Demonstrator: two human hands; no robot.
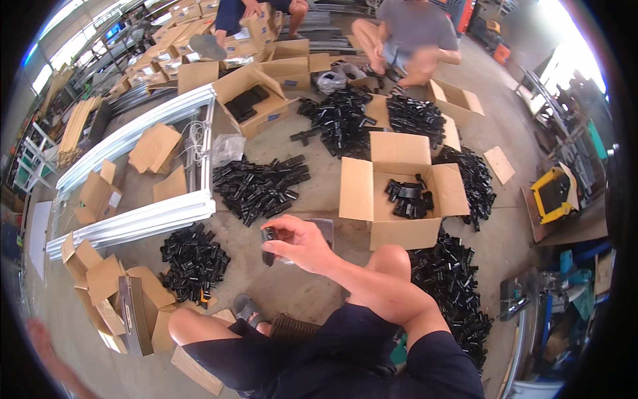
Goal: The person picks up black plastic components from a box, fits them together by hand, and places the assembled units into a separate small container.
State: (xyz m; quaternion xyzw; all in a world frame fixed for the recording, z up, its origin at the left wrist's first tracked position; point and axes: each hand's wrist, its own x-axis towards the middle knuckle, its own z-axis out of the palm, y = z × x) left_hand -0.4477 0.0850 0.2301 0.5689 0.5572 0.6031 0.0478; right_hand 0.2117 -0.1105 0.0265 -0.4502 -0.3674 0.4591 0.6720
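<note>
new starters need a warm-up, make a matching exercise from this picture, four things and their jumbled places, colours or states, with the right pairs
1. right hand
2. long metal bars
3. box with flaps spread
4. nearest sandal

A. grey, below the hand in the picture
B. pinching a small black part
C. whitish, on the left
D. right of the hand, black parts inside

Right pairs: 1-B; 2-C; 3-D; 4-A

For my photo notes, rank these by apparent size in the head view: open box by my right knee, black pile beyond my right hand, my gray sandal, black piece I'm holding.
1. Open box
2. Black pile
3. Gray sandal
4. Black piece, partly covered by your right hand
</note>
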